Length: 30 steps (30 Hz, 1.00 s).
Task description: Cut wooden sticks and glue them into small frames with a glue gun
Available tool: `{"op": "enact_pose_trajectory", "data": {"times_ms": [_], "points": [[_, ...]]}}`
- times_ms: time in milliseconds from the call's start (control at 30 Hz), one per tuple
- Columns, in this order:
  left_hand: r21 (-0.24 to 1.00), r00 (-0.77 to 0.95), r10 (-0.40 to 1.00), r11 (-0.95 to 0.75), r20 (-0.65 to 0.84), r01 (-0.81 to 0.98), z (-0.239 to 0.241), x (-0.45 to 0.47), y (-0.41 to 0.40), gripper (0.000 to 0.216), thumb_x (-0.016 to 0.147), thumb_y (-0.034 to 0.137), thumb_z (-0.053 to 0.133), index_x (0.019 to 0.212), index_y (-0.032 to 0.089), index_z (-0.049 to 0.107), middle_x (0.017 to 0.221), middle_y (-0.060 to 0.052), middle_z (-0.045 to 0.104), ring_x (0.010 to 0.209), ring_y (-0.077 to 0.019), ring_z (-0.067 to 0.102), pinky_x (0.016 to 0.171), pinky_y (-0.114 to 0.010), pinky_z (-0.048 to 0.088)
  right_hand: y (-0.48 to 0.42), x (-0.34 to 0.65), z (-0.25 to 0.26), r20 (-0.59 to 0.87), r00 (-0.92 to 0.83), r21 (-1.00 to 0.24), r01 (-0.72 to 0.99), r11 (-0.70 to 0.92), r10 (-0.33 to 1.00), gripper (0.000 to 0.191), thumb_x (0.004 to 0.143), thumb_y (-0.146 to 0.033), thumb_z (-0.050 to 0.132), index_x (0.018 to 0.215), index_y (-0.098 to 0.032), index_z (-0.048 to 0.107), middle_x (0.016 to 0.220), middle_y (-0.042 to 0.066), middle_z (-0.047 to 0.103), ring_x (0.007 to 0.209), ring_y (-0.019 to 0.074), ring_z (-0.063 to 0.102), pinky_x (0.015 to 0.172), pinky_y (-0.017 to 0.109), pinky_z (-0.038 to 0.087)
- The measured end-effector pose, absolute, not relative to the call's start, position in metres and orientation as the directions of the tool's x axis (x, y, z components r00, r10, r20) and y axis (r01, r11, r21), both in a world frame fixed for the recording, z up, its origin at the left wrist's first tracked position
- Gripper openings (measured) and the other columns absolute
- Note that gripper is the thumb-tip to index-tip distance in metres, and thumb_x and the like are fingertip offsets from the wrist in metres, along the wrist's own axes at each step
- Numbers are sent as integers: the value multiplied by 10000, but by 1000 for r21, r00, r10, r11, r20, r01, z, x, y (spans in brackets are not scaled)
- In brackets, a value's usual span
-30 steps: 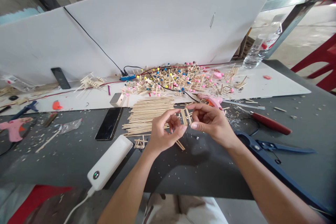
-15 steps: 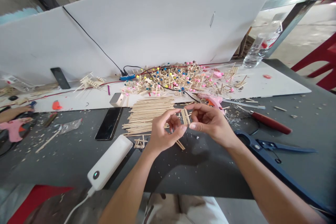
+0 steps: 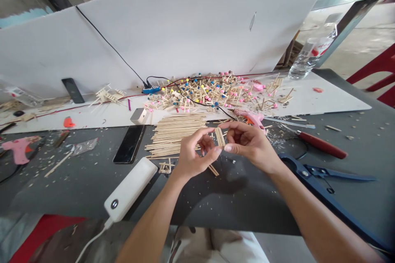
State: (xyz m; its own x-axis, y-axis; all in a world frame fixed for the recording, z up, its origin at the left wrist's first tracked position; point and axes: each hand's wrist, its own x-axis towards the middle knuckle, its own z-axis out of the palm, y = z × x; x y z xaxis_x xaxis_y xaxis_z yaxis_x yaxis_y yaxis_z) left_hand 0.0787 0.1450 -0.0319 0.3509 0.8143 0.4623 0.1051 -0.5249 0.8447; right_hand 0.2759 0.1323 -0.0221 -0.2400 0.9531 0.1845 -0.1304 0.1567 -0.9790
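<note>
- Currently in hand: small matchstick assembly [image 3: 219,137] of pale bare wood, several thin sticks lying parallel and tightly grouped, held nearly upright with a slight tilt, above the grey work surface [image 3: 77,197].
- Right hand [image 3: 249,144]: closed in a pinch, thumb and index finger on the assembly from the 3 o'clock side.
- Left hand [image 3: 197,152]: fingers curled, fingertips [image 3: 212,151] right beside the assembly at its 7 o'clock side; contact not distinguishable.
- 9 o'clock from the assembly: loose stack of matchsticks [image 3: 175,137], nearly touching the left hand.
- 8 o'clock: small matchstick frame [image 3: 165,167], lying flat just beside the left hand.
- 7 o'clock: white power bank [image 3: 129,189] with cable attached.
- 1 o'clock: pink hot-glue gun [image 3: 248,118], close to the right hand.
- 12 o'clock, farther off: heap of matchstick pieces with coloured tips [image 3: 210,94], on a white board strip [image 3: 308,100].
- 3 o'clock: red-handled tool [image 3: 322,146].
- 4 o'clock: blue-handled cutters [image 3: 321,181].
- Change against 1.0 s ago: assembly sticks then splayed in a narrow V, now drawn together.
- Also changed: framing turned slightly, table items sitting a little farther right.
</note>
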Motion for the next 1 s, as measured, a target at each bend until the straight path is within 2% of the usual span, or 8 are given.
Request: {"op": "enact_pose_trajectory", "data": {"times_ms": [500,867,1000], "points": [[842,368,816,-521,445,140,-29,78,144,412,832,341,701,1194,162,621,776,-20,665,630,-119,589,555,-224,475,132,277,-21,185,-234,-982,-75,172,954,487,745,-313,836,1173,-173,652,671,-43,497,603,103,417,548,254,319],[815,392,805,-546,445,196,-27,77,145,422,817,318,686,1203,157,624,793,-31,679,611,-121,579,541,-236,460,132,279,-20,161,-227,-984,40,174,961,538,711,-393,850,1165,-169,666,695,-32,499,624,113,429,566,260,351],[805,379,798,-563,469,189,-28,76,145,432,810,307,704,1208,159,622,796,-29,682,601,-117,578,529,-236,446,132,280,-18,173,-235,-984,-2,177,957,523,748,-392,822,1198,-181,659,704,-23,512,629,116,453,561,255,369]]}}
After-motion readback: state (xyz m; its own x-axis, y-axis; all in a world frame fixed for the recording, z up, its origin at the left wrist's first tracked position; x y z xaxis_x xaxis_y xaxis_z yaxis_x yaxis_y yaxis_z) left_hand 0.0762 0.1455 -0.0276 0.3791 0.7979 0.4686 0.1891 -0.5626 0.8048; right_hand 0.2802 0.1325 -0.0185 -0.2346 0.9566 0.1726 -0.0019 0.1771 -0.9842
